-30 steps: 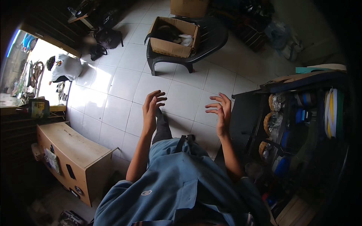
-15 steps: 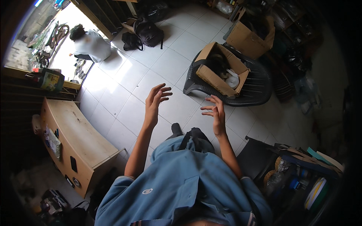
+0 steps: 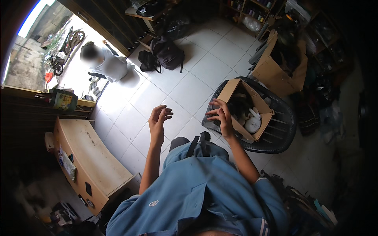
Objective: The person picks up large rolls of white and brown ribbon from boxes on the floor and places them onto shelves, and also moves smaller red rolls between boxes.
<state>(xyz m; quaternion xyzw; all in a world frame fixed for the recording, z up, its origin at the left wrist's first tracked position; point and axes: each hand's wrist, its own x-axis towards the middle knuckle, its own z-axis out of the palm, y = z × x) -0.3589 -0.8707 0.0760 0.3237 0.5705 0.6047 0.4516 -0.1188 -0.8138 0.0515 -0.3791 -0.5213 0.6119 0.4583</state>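
Note:
Both hands are raised in front of my body, over the tiled floor, with a gap between them. My left hand [image 3: 159, 121] holds nothing; its fingers are bent and apart, pointing inward. My right hand [image 3: 221, 117] is also bare, its fingers loosely spread. From this view it overlaps the near left edge of a black plastic chair [image 3: 280, 147]; whether it touches cannot be told. On the chair sits an open cardboard box [image 3: 247, 125] holding dark items and a white roll of tape or strap [image 3: 252, 124].
At left stands a wooden desk [image 3: 92, 147] with a phone [image 3: 88, 190] on it. Black bags [image 3: 167, 53] lie on the floor ahead. A person [image 3: 108, 65] sits by the bright doorway. A larger cardboard box [image 3: 271, 72] and cluttered shelves [image 3: 256, 13] line the right.
The view has shifted as I moved forward, so the chair and box sit closer to my right hand. Both hands stay raised and empty. The person at the doorway has turned and moved an arm.

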